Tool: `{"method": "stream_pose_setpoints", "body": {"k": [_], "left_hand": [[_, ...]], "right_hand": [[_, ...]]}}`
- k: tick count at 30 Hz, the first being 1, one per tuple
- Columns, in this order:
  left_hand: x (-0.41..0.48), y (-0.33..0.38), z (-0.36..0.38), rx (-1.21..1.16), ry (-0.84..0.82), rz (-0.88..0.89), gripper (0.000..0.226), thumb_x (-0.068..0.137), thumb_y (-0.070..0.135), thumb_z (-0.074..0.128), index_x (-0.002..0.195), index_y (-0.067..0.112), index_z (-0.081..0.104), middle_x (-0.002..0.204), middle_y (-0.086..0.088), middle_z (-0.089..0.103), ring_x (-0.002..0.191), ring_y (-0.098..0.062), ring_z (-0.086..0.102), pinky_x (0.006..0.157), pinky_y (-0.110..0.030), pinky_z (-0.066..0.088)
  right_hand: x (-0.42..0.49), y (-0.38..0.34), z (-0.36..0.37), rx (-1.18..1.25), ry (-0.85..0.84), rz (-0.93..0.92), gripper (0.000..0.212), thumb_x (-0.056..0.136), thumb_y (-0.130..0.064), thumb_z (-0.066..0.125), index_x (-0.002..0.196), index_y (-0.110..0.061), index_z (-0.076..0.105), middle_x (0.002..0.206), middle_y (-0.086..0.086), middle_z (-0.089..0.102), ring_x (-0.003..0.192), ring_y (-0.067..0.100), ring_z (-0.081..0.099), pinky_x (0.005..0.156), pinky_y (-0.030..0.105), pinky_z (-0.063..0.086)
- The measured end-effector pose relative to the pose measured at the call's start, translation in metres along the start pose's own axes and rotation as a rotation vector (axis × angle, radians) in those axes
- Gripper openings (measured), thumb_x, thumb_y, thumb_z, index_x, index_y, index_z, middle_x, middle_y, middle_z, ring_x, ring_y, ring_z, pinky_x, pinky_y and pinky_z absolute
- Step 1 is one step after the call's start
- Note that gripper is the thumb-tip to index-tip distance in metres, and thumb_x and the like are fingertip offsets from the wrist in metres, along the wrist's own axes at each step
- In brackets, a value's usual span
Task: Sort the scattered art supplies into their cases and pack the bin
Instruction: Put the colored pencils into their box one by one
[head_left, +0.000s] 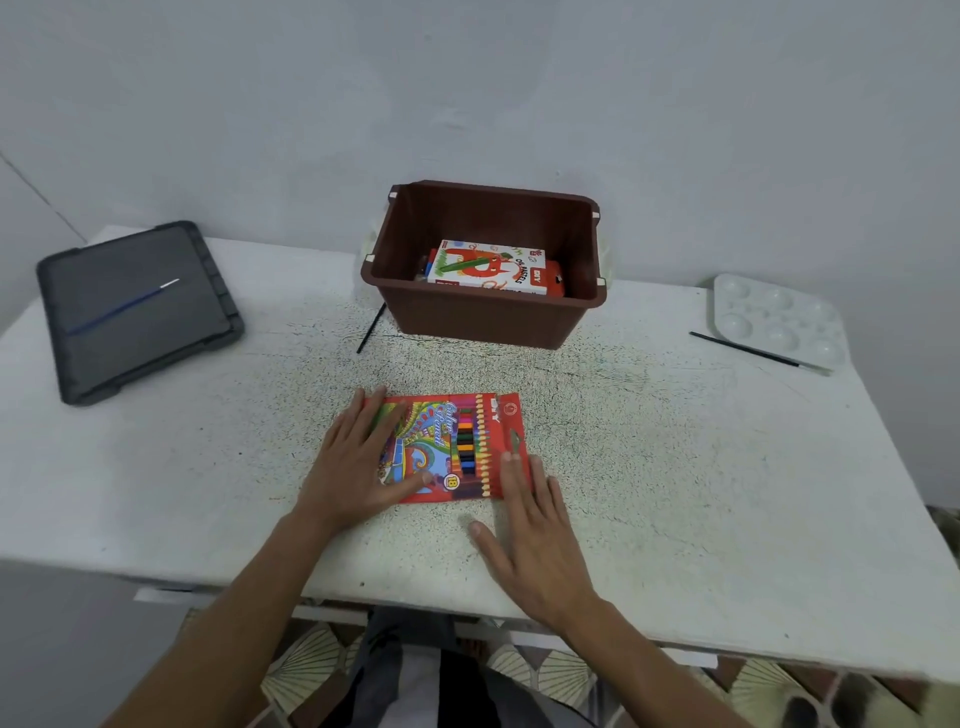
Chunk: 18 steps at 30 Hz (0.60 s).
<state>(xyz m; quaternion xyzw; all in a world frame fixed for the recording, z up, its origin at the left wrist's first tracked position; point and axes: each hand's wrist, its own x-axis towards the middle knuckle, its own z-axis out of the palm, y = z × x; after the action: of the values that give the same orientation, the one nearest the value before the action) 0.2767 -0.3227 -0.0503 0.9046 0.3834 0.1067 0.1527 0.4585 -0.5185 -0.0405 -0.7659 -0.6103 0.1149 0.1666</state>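
Observation:
A red colour pencil box (457, 441) lies flat on the white table (675, 467), near the front middle. My left hand (358, 462) rests flat on the box's left part with straight fingers. My right hand (530, 525) lies flat on the table, its fingertips touching the box's lower right corner. Behind the box stands a brown bin (488, 317). Inside the bin lies an oil pastels box (493, 267), with another red pack partly hidden under it.
A dark grey bin lid (135, 312) lies at the back left with a blue paintbrush (122, 306) on it. A black pencil (371, 328) lies left of the bin. At the right are a white paint palette (779, 317) and a black brush (753, 352).

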Motion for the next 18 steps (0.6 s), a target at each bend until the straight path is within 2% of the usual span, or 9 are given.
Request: {"method": "stream_pose_setpoints", "body": {"k": [7, 11, 15, 18], "left_hand": [[0.0, -0.001, 0.0, 0.007, -0.006, 0.001, 0.1, 0.076, 0.086, 0.042, 0.156, 0.03, 0.018, 0.165, 0.005, 0.003, 0.152, -0.02, -0.004, 0.117, -0.044, 0.007], [0.0, -0.001, 0.001, 0.026, -0.004, 0.014, 0.1, 0.077, 0.086, 0.04, 0.156, 0.029, 0.019, 0.165, 0.004, 0.003, 0.152, -0.019, -0.005, 0.118, -0.044, 0.008], [0.0, 0.0, 0.0, 0.029, -0.002, 0.021, 0.1, 0.077, 0.086, 0.04, 0.156, 0.027, 0.021, 0.165, 0.002, 0.005, 0.152, -0.02, -0.004, 0.118, -0.045, 0.009], [-0.001, 0.0, -0.001, 0.023, -0.005, 0.021, 0.101, 0.076, 0.086, 0.039, 0.156, 0.027, 0.021, 0.165, 0.002, 0.006, 0.152, -0.021, -0.003, 0.118, -0.047, 0.01]], "right_hand": [[-0.015, -0.003, 0.009, -0.149, 0.03, -0.042, 0.079, 0.1, -0.062, 0.031, 0.157, -0.012, 0.008, 0.162, 0.018, 0.014, 0.15, 0.035, 0.011, 0.116, 0.05, 0.016], [-0.012, -0.006, 0.009, -0.146, 0.034, -0.021, 0.077, 0.099, -0.064, 0.031, 0.158, -0.018, 0.01, 0.162, 0.019, 0.013, 0.15, 0.037, 0.008, 0.116, 0.049, 0.016], [-0.001, -0.002, 0.004, -0.135, 0.035, -0.004, 0.076, 0.099, -0.064, 0.03, 0.158, -0.024, 0.004, 0.162, 0.019, 0.013, 0.15, 0.037, 0.005, 0.119, 0.053, 0.02], [0.013, -0.004, 0.002, -0.122, -0.007, -0.004, 0.075, 0.099, -0.068, 0.024, 0.157, -0.028, -0.003, 0.164, 0.016, 0.001, 0.151, 0.033, -0.005, 0.121, 0.052, 0.012]]}}
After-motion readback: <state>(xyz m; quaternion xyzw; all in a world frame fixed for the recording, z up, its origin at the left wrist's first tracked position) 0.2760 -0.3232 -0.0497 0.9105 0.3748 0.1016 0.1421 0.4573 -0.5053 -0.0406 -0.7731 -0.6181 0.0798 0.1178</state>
